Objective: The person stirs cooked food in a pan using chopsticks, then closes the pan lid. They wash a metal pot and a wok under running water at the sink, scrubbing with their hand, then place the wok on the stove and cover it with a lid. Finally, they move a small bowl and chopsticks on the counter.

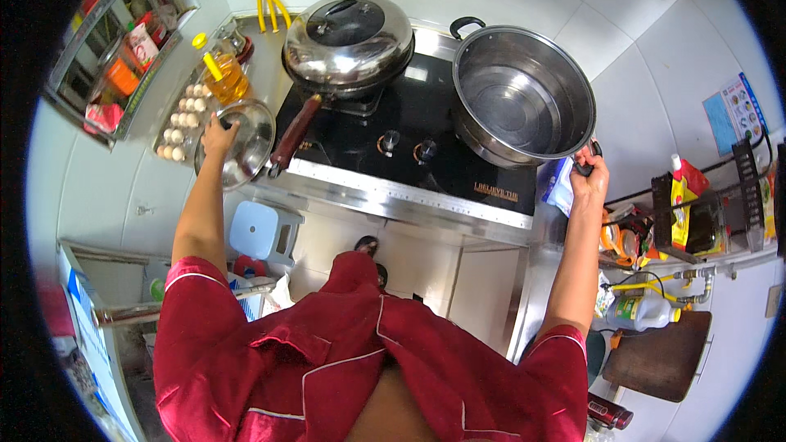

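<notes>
My left hand [218,136] grips the dark knob of a round glass lid [249,159] with a metal rim, over the counter left of the stove. At the right, my right hand [589,175] holds a black side handle of a large stainless steel pot [516,92]. The pot has no lid on, and I see its bare metal bottom inside. It is at the right side of the black glass gas stove [393,141]; whether it rests fully there is hidden. A wok [362,83] with a domed steel lid [350,43] stands on the left burner, its wooden handle [296,132] pointing toward me.
Eggs [184,113] in a tray and an oil bottle [224,77] with a yellow cap sit close to my left hand. A wall rack [120,73] holds packets and jars. At right, a black rack [675,215] carries condiments. A blue stool [258,230] stands on the floor.
</notes>
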### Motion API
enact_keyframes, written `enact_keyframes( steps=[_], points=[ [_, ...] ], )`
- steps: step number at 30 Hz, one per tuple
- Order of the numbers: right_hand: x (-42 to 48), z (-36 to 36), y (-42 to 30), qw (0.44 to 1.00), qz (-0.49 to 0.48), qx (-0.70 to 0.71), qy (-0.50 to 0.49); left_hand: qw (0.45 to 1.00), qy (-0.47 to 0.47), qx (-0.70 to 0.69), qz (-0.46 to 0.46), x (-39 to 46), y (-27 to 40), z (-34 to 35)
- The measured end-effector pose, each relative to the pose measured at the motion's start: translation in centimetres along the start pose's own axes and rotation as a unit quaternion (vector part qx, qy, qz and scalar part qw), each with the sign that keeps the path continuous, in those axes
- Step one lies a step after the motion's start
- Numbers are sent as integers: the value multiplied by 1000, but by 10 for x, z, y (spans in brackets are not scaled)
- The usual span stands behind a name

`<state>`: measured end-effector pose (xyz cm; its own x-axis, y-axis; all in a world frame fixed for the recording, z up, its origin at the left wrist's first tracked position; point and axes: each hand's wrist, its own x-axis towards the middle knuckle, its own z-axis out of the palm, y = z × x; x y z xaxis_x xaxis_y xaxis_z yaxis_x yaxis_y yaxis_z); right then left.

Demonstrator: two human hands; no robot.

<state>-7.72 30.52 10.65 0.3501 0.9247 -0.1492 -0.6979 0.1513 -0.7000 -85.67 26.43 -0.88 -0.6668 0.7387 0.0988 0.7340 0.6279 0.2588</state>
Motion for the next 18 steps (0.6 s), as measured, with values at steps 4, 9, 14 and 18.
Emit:
enact_keyframes(
  steps=[4, 9, 14, 18],
  points=[
    [55, -12, 4, 999, 31, 14, 0, 997, -30, 71, 5, 12, 19, 11],
    [78, -10, 1, 999, 28, 14, 20, 993, -67, 42, -88, 22, 10, 7],
    [98, -24, 7, 999, 42, 11, 31, 997, 16, -64, -27, 30, -22, 10],
    [117, -36, 9, 998, 39, 4, 39, 989, 143, -40, 14, 13, -7, -58]
  ],
)
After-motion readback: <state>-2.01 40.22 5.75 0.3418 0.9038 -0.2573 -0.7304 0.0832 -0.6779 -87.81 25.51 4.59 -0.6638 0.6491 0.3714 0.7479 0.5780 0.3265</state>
